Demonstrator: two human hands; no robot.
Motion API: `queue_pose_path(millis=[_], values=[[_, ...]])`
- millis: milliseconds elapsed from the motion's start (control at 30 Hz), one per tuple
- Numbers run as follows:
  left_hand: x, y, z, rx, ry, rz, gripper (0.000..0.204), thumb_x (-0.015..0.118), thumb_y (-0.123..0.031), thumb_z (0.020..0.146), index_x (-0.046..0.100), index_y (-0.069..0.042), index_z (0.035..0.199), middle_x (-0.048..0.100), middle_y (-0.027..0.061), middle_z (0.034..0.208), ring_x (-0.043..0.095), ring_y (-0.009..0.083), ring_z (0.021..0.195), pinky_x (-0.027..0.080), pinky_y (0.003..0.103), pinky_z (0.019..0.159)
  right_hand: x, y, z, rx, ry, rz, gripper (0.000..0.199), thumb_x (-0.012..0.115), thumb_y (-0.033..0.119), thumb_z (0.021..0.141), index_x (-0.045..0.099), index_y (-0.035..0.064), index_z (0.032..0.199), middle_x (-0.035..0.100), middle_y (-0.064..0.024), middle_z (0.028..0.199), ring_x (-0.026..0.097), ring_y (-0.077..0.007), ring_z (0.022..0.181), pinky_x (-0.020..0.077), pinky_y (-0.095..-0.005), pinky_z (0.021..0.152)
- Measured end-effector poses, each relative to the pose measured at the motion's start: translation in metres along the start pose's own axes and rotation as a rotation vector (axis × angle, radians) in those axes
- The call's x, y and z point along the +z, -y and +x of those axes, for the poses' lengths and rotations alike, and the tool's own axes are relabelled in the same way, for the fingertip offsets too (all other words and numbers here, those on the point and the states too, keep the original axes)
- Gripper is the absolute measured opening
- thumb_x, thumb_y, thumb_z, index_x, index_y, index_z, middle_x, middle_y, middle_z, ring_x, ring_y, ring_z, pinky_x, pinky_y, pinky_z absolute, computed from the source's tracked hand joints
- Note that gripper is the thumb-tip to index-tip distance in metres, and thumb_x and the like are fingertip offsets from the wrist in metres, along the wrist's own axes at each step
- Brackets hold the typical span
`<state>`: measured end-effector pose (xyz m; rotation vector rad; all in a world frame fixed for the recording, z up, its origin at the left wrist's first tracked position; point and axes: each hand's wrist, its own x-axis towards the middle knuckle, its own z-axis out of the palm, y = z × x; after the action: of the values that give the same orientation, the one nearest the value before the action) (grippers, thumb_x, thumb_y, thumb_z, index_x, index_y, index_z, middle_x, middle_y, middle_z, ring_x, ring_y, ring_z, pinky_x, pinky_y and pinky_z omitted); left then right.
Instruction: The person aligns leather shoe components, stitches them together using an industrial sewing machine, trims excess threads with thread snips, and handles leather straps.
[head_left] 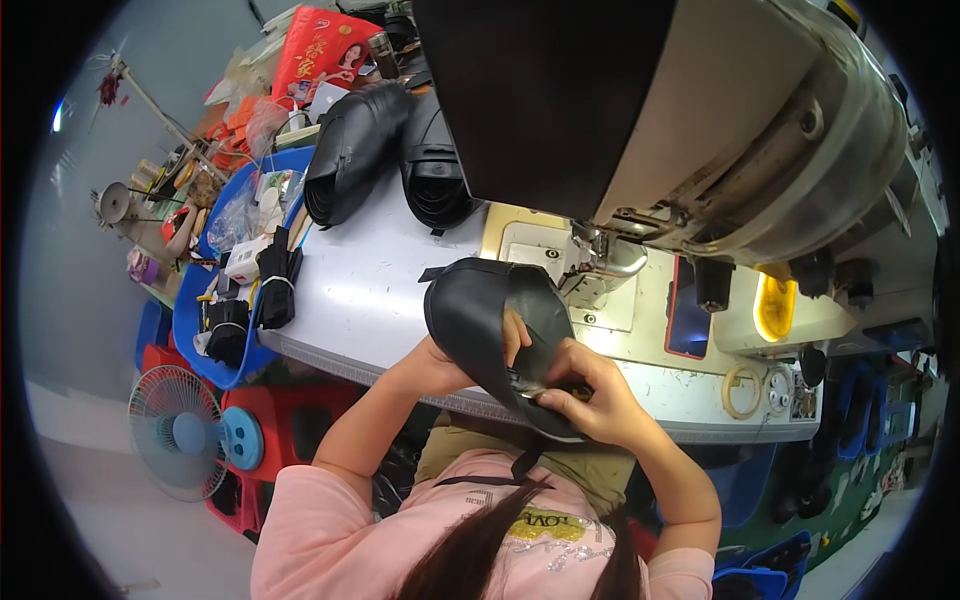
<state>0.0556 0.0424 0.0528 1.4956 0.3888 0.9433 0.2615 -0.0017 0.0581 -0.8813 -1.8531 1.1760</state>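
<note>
A black leather piece [468,315], curved into a loop like a shoe upper, is held up over the table's front edge. My left hand [440,368] grips its left side from below, and a fingertip shows inside the loop. On the near right edge, my right hand [598,395] is closed, thumb and fingers pinching the leather. A small shiny bit shows at the right fingertips, too small to name. Just beyond the leather stands the sewing machine's needle area [600,250], apart from both hands.
The sewing machine head [740,130] overhangs the back right. Stacked black uppers [355,150] lie at the back left of the white table [340,290]. Left of it are a blue bin [185,320] with black bundles and a fan [180,432]. A phone [689,310] lies right.
</note>
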Motion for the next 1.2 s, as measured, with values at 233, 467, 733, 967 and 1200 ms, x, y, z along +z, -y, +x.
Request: queue_pose_path(millis=[233, 467, 733, 967, 1200], values=[[-0.011, 0.005, -0.013, 0.025, -0.099, -0.148, 0.012, 0.068, -0.011, 0.066, 0.058, -0.016, 0.064, 0.049, 0.0022, 0.074, 0.048, 0.0221, 0.087, 0.033, 0.041, 0.091, -0.025, -0.009, -0.022, -0.031, -0.349, 0.331, 0.022, 0.065, 0.009, 0.074, 0.053, -0.0022, 0.087, 0.051, -0.011, 0.088, 0.047, -0.0135, 0.062, 0.0383, -0.0223, 0.056], [0.001, 0.027, -0.036, -0.175, -0.456, -0.813, 0.043, 0.06, -0.008, 0.077, 0.045, -0.003, 0.117, 0.053, 0.0096, 0.111, 0.052, 0.0223, 0.102, 0.04, 0.038, 0.089, -0.005, -0.02, -0.026, 0.082, -0.68, 0.007, 0.012, 0.063, 0.003, 0.073, 0.057, -0.0006, 0.083, 0.059, -0.0036, 0.075, 0.05, -0.0081, 0.063, 0.0418, -0.0221, 0.06], [0.034, 0.027, -0.06, -0.626, -0.445, -0.338, 0.019, 0.051, -0.016, 0.086, 0.05, -0.001, 0.099, 0.06, 0.0124, 0.088, 0.061, 0.0215, 0.072, 0.05, 0.033, 0.062, -0.014, -0.026, 0.015, 0.24, -0.533, 0.312, 0.015, 0.067, 0.005, 0.072, 0.056, 0.0004, 0.081, 0.055, -0.0002, 0.071, 0.045, -0.0047, 0.057, 0.0365, -0.0191, 0.052], [0.05, -0.002, -0.043, -0.165, -0.919, -0.484, 0.026, 0.045, -0.022, 0.09, 0.046, 0.001, 0.103, 0.058, 0.0125, 0.088, 0.06, 0.0225, 0.072, 0.052, 0.035, 0.059, 0.011, -0.007, 0.001, -0.057, -0.623, -0.115, 0.009, 0.056, -0.002, 0.077, 0.053, -0.0015, 0.069, 0.053, -0.0056, 0.06, 0.048, -0.0105, 0.054, 0.037, -0.0218, 0.05], [0.05, 0.008, -0.036, -0.113, -0.922, -0.55, 0.03, 0.046, -0.026, 0.09, 0.045, 0.0, 0.105, 0.058, 0.0132, 0.089, 0.06, 0.0231, 0.073, 0.052, 0.036, 0.061, 0.035, 0.009, 0.012, 0.156, -0.478, 0.305, 0.008, 0.054, 0.001, 0.08, 0.057, -0.0025, 0.073, 0.06, -0.006, 0.064, 0.044, -0.0036, 0.05, 0.0314, -0.0173, 0.044]])
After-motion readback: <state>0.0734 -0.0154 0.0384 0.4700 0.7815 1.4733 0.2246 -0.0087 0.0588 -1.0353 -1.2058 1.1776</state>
